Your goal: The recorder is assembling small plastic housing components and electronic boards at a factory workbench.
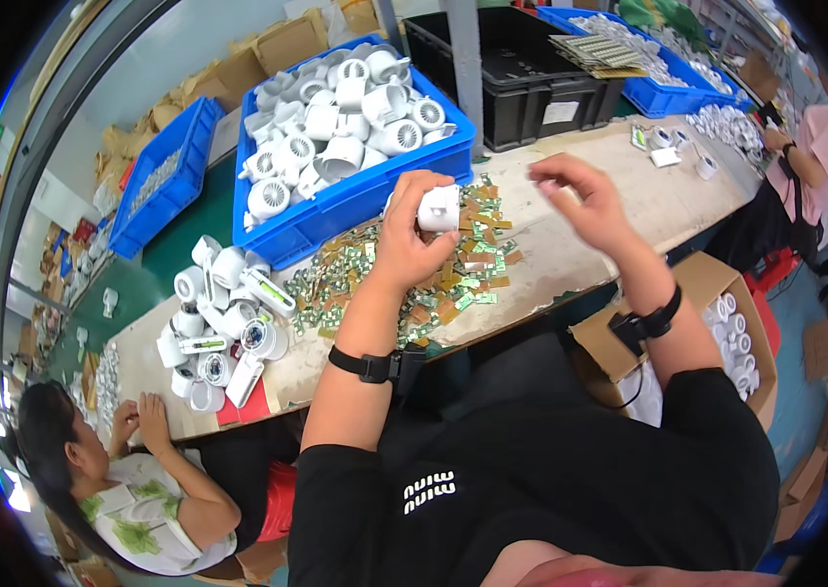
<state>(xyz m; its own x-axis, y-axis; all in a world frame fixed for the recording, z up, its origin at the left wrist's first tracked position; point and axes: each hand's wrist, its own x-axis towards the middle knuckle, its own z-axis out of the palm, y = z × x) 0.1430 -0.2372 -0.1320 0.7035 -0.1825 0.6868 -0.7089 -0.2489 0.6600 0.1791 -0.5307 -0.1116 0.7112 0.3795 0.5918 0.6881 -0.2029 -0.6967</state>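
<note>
My left hand (410, 235) is closed around a white plastic fan housing (441, 209), a short cylinder with a small raised part on its side. It is held above a spread of small green and brown circuit boards (360, 284). To the right, my right hand (585, 203) hovers over the bench with its fingers loosely bent and apart from the thumb; nothing shows in it. Behind my left hand stands a blue crate (287, 240) heaped with white fan housings (341, 122). At the left lies a pile of white fan units (223, 323), some with green boards showing.
The bench (580, 249) carries a black crate (512, 103) at the back, beside a metal post (465, 73). A cardboard box (610, 342) of white parts sits near my right elbow. Co-workers sit at the far left (150, 499) and far right (815, 161).
</note>
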